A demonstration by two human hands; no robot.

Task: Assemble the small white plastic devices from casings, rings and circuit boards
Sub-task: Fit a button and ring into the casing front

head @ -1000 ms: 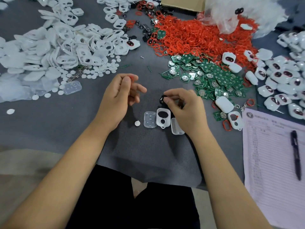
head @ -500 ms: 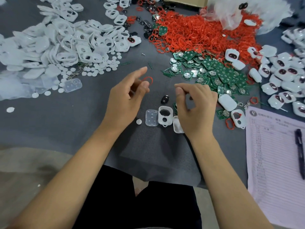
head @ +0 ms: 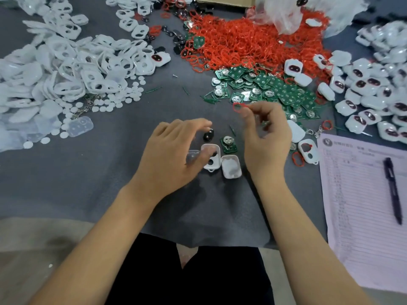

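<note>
My right hand (head: 267,139) pinches a small red ring (head: 237,107) between thumb and forefinger, raised above the grey mat. My left hand (head: 171,155) is blurred, its loosely curved fingers over a clear insert (head: 192,155) and the edge of a white front casing (head: 211,161) with two holes. Whether it grips either, I cannot tell. A white back casing (head: 231,167) lies open side up just right of it. A black button pad (head: 208,135) and a green circuit board (head: 229,145) lie just behind the casings.
Empty white casings (head: 72,69) and white discs (head: 123,95) pile at the left. A red ring heap (head: 248,42) and green boards (head: 275,86) lie behind. Finished devices (head: 370,89) sit at the right. Near right is a paper form (head: 361,216) with a pen (head: 393,190).
The red ring passed from my left hand to my right hand. My left hand dropped onto the clear insert and casing. My right hand lifted away, uncovering the circuit board and back casing.
</note>
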